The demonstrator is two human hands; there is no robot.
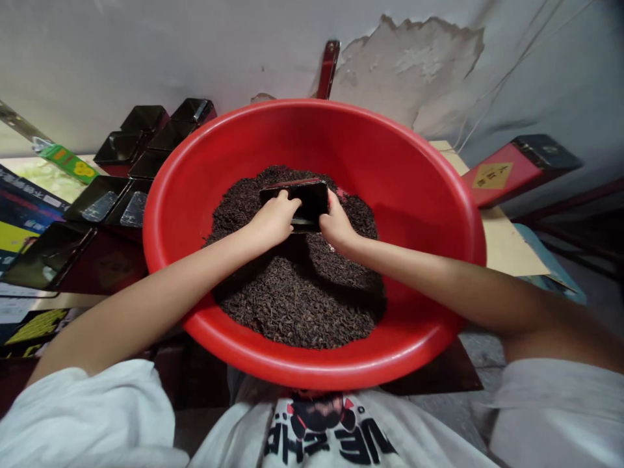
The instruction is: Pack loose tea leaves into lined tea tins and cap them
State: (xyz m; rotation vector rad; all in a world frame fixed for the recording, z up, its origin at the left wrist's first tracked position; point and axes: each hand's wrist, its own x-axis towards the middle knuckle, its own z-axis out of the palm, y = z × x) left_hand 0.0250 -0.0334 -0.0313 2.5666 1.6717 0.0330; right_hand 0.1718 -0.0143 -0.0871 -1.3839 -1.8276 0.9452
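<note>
A large red plastic basin [419,234] fills the middle of the view. Dark loose tea leaves [312,305] cover its bottom in a heap. Over the heap, both hands hold a dark tea tin [312,195], tilted so that its black opening faces me. My left hand [275,220] grips the tin's left side, with a finger or thumb over the rim. My right hand [337,224] is closed round the right side. The tin's far end is hidden by its own walls and the leaves.
Several open dark tins [121,146] stand close together left of the basin, near a green box [68,161] and printed packaging [24,227]. At the right a red tin with a yellow label [511,170] stands on a board [511,247]. A wall [219,52] rises behind.
</note>
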